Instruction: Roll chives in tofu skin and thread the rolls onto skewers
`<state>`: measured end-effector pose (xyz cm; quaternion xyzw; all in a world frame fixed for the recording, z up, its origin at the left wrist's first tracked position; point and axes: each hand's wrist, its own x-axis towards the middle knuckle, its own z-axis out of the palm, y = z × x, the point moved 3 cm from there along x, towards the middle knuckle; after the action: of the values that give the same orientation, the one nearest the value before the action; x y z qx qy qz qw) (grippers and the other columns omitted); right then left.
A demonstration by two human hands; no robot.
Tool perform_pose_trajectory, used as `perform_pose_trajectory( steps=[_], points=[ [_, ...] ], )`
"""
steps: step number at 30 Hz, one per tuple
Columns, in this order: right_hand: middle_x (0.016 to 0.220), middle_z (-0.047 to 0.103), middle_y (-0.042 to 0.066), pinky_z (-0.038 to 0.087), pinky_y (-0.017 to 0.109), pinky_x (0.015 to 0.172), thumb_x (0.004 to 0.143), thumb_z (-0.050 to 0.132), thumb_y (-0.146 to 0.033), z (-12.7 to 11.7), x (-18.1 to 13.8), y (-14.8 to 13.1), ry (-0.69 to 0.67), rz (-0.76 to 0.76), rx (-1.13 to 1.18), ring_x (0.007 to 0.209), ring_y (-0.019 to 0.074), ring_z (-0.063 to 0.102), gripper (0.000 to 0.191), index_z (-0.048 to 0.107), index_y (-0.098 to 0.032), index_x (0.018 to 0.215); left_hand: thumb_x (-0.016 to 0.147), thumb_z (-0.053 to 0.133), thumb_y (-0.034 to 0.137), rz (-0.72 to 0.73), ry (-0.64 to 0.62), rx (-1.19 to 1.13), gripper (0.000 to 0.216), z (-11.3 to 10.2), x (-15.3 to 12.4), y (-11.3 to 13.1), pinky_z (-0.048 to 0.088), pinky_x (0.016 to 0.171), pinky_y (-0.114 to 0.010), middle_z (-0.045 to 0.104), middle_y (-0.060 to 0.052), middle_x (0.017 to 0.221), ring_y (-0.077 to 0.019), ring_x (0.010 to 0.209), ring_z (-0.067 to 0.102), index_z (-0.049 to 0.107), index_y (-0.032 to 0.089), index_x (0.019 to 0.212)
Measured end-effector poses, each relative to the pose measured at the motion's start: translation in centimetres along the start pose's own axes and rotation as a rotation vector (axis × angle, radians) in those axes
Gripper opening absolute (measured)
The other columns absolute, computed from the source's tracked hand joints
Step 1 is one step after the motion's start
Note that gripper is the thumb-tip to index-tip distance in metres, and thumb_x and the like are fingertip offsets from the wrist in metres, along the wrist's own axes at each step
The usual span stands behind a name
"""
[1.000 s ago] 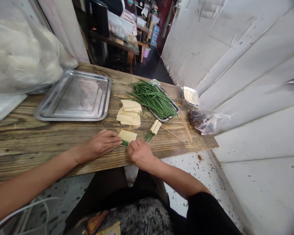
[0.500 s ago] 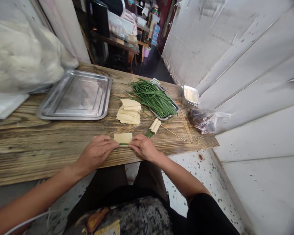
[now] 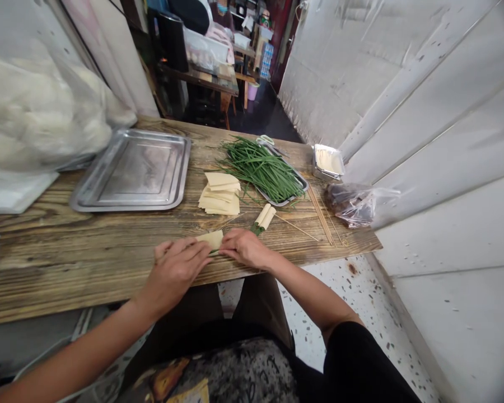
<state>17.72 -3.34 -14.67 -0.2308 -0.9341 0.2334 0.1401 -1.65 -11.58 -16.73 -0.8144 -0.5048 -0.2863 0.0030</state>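
A white panelled wall (image 3: 441, 184) closes in the right side of a narrow room, and a long bench (image 3: 109, 240) of brown-streaked wood crosses in front of the seated person. A bulky clear plastic bag with pale contents (image 3: 37, 106) fills the bench's far left, beside a rectangular silver metal tray (image 3: 138, 170). Right of centre, a heap of long green chives (image 3: 260, 168) overhangs a smaller metal tray (image 3: 304, 184). A fanned stack of pale-yellow sheets (image 3: 219, 196) lies just in front of the heap, toward the person.

At the near edge, between the person's hands, lies a single rectangular pale-yellow sheet (image 3: 212, 239) with green strands showing along its near side. Its long axis runs roughly left to right, the right end angled slightly away from the person. Both hands touch it: the left hand (image 3: 177, 266) covers more, its fingers close together over the left end, though whether they grip underneath is hidden; the right hand's (image 3: 243, 246) fingers pinch the right end. Just beyond the right hand sit two skewered pale-yellow rolls (image 3: 265, 216) with green ends.
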Motion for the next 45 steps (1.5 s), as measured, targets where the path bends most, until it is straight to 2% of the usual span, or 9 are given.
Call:
perform_pose_trajectory(
  steps=[8, 13, 17, 24, 27, 31, 35, 41, 45],
  points=[
    [0.098, 0.077, 0.010, 0.051, 0.028, 0.088, 0.101, 0.071, -0.017, -0.6, 0.6, -0.1, -0.081, -0.056, 0.028, 0.094, 0.0190, 0.068, 0.012, 0.081, -0.014, 0.095, 0.111, 0.045, 0.040, -0.037, 0.042, 0.018, 0.038, -1.0, -0.1, 1.9, 0.040, 0.089, -0.045, 0.082, -0.006, 0.100, -0.0280, 0.102, 0.068, 0.081, 0.030, 0.106],
    [0.093, 0.076, 0.008, 0.050, 0.028, 0.088, 0.098, 0.075, -0.015, -1.1, 0.8, -0.3, -0.107, -0.017, 0.094, 0.093, 0.0187, 0.068, 0.010, 0.081, -0.014, 0.090, 0.109, 0.050, 0.040, -0.192, 0.120, -0.020, 0.037, -1.3, -0.3, 2.8, 0.039, 0.086, -0.045, 0.080, -0.005, 0.094, -0.0269, 0.097, 0.068, 0.083, 0.031, 0.093],
    [0.094, 0.076, 0.006, 0.047, 0.024, 0.081, 0.093, 0.080, -0.012, -1.5, 1.1, -0.1, -0.119, 0.083, 0.223, 0.089, 0.0161, 0.069, 0.005, 0.082, -0.014, 0.089, 0.105, 0.057, 0.043, -0.318, 0.183, -0.183, 0.032, -1.0, -0.6, 2.7, 0.044, 0.084, -0.042, 0.080, -0.003, 0.088, -0.0245, 0.089, 0.068, 0.083, 0.030, 0.093],
    [0.090, 0.075, 0.003, 0.047, 0.023, 0.079, 0.090, 0.083, -0.012, -1.4, 1.3, 0.6, -0.088, 0.162, 0.314, 0.085, 0.0140, 0.069, 0.006, 0.082, -0.015, 0.085, 0.102, 0.054, 0.051, -0.435, 0.072, -0.163, 0.041, -0.7, -0.4, 1.7, 0.043, 0.084, -0.044, 0.077, -0.005, 0.088, -0.0266, 0.089, 0.064, 0.085, 0.031, 0.083],
    [0.097, 0.076, 0.006, 0.049, 0.026, 0.083, 0.097, 0.077, -0.018, -1.4, 0.6, -0.1, -0.018, 0.102, 0.193, 0.090, 0.0159, 0.069, 0.007, 0.082, -0.014, 0.095, 0.102, 0.053, 0.051, -0.424, 0.063, -0.181, 0.042, -0.7, -0.3, 1.5, 0.045, 0.086, -0.045, 0.080, -0.005, 0.091, -0.0277, 0.094, 0.065, 0.085, 0.030, 0.083],
    [0.108, 0.074, 0.011, 0.048, 0.034, 0.088, 0.108, 0.063, -0.028, -0.7, -1.2, -2.4, 0.127, -0.027, -0.207, 0.099, 0.0211, 0.063, 0.019, 0.078, -0.018, 0.112, 0.102, 0.055, 0.050, -0.397, 0.056, -0.190, 0.040, -0.4, -0.2, 1.2, 0.047, 0.085, -0.045, 0.082, -0.004, 0.088, -0.0275, 0.092, 0.066, 0.084, 0.031, 0.083],
    [0.106, 0.072, 0.008, 0.044, 0.033, 0.083, 0.113, 0.052, -0.021, 1.4, -2.4, -3.9, 0.109, -0.161, -0.432, 0.097, 0.0203, 0.058, 0.021, 0.073, -0.019, 0.118, 0.101, 0.055, 0.047, -0.374, 0.012, -0.224, 0.039, -0.2, 0.2, 0.5, 0.049, 0.087, -0.045, 0.083, -0.005, 0.087, -0.0279, 0.092, 0.067, 0.084, 0.029, 0.082],
    [0.096, 0.069, 0.009, 0.042, 0.034, 0.082, 0.113, 0.050, -0.019, 2.4, -1.4, -3.1, 0.047, -0.179, -0.500, 0.093, 0.0213, 0.055, 0.024, 0.073, -0.015, 0.110, 0.098, 0.057, 0.045, -0.379, -0.052, -0.253, 0.036, -0.3, 0.5, 0.1, 0.051, 0.086, -0.042, 0.083, -0.004, 0.087, -0.0282, 0.093, 0.068, 0.082, 0.028, 0.080],
    [0.096, 0.069, 0.006, 0.040, 0.033, 0.082, 0.112, 0.056, -0.024, 1.5, -0.4, -2.7, -0.069, -0.183, -0.453, 0.094, 0.0210, 0.055, 0.021, 0.074, -0.016, 0.107, 0.104, 0.052, 0.044, -0.323, 0.044, -0.123, 0.037, -1.2, 0.1, 1.3, 0.048, 0.088, -0.044, 0.084, -0.006, 0.092, -0.0285, 0.095, 0.068, 0.084, 0.028, 0.095]
  ],
)
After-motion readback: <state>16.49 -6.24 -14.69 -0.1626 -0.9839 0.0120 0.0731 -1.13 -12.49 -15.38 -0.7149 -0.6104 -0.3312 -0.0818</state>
